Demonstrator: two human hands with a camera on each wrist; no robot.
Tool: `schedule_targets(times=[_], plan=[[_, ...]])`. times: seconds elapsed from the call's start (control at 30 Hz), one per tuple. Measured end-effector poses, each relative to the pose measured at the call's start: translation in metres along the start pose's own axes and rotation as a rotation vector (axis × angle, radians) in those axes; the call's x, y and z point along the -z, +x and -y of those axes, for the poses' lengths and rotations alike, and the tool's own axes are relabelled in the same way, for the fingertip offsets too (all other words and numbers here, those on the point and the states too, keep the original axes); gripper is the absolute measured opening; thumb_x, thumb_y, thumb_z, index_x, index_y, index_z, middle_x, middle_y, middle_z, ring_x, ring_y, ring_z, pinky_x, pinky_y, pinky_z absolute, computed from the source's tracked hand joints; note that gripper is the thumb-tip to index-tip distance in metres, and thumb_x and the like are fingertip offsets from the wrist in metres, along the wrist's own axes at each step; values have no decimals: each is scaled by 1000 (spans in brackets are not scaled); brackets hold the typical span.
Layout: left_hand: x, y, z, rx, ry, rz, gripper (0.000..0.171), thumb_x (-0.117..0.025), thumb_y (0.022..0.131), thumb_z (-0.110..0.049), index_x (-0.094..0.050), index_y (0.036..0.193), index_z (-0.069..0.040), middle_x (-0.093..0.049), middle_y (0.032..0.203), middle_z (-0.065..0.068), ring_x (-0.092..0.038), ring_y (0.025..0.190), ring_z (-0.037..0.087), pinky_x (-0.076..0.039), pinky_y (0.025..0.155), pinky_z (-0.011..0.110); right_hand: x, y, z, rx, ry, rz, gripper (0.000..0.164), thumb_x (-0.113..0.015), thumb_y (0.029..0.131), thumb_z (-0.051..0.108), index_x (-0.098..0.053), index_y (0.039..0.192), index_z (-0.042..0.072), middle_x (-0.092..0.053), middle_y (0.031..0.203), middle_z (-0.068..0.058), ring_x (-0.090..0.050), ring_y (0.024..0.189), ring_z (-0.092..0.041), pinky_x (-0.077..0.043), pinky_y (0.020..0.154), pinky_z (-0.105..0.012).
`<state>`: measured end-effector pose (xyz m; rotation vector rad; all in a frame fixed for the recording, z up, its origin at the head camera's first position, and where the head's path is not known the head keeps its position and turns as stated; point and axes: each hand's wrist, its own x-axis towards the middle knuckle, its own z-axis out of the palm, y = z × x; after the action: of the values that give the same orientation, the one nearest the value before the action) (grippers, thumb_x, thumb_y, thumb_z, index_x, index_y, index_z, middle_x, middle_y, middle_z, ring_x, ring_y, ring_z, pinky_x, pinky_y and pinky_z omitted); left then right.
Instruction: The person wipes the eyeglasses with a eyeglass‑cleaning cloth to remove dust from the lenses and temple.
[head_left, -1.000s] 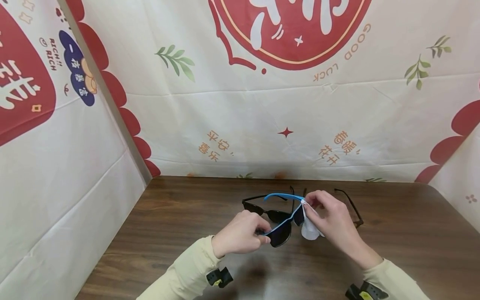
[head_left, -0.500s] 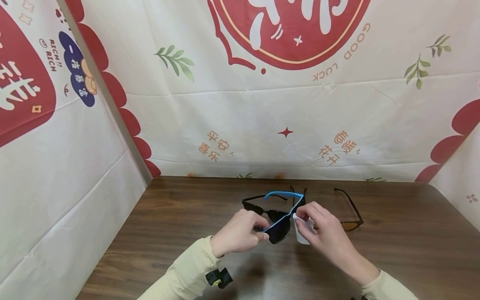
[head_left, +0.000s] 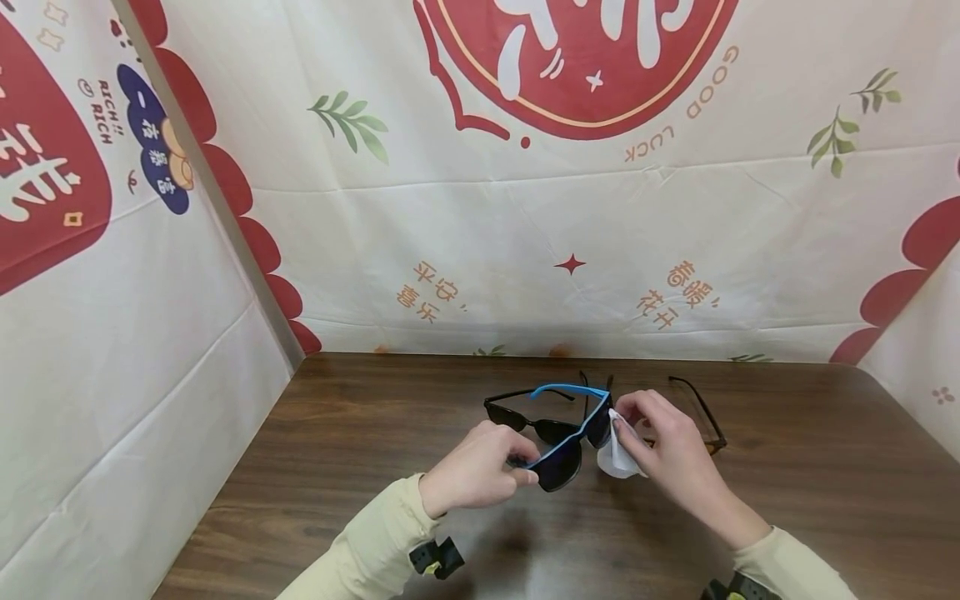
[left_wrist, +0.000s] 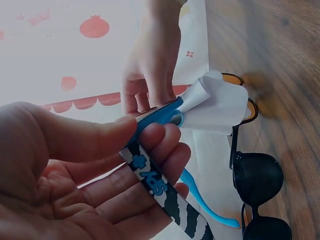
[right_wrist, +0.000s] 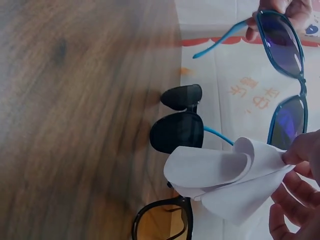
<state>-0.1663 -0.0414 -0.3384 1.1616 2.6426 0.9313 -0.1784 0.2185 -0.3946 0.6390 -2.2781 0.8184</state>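
Blue-framed sunglasses (head_left: 560,468) are held up above the table by my left hand (head_left: 474,468), thumb and fingers pinching one end of the frame near the hinge. In the left wrist view, one temple (left_wrist: 172,202) with a black-and-white pattern runs across those fingers. My right hand (head_left: 675,442) pinches a white cloth (head_left: 618,461) at the outer lens. The right wrist view has the cloth (right_wrist: 225,180) hanging in folds from thumb and fingertips, beside the lower dark violet lens (right_wrist: 289,120). The cloth partly covers the far end of the frame there.
Black sunglasses (head_left: 507,415) lie on the wooden table (head_left: 360,433) behind the held pair. To their right lie dark-framed glasses with amber lenses (right_wrist: 162,215), partly hidden by my right hand in the head view. A printed white cloth backdrop (head_left: 480,225) rises behind the table.
My right hand with the white cloth moved left and down towards the bridge, then back right to the outer lens. My left hand and the blue sunglasses stay almost in place.
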Motion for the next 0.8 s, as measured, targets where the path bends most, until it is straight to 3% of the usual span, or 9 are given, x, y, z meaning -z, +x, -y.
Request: schedule_targets(times=[0.3,0.47,0.63,0.8], plan=[[-1,1,0,-24,26,3,8,-72,84,-5,-72,78,-10,-52,61,-14,-35,53,2,-27,52,17,4,9,3,-6,-14,-7,25,-73,77,-7,-62,95,6,-58,88,3,-54,75,-9,-48,64,-22],[-3,1,-1,-12,24,-9,10,-71,85,-6,-72,76,-11,-49,60,-15,-34,51,2,-27,52,17,4,10,14,54,19,-18,28,-73,74,-10,-62,93,7,-57,88,5,-54,75,-8,-45,64,-15],[-3,1,-2,4,13,-30,9,-70,85,-5,-73,78,-10,-49,59,-15,-36,50,3,-27,51,18,2,9,23,142,43,-27,31,-74,70,-10,-62,92,9,-55,87,6,-54,75,-9,-45,64,-15],[-3,0,-4,22,9,-36,9,-70,85,-5,-73,79,-10,-50,59,-15,-36,49,3,-28,50,18,0,5,27,158,53,-16,33,-75,69,-11,-62,91,9,-55,88,6,-54,75,-11,-45,64,-17]])
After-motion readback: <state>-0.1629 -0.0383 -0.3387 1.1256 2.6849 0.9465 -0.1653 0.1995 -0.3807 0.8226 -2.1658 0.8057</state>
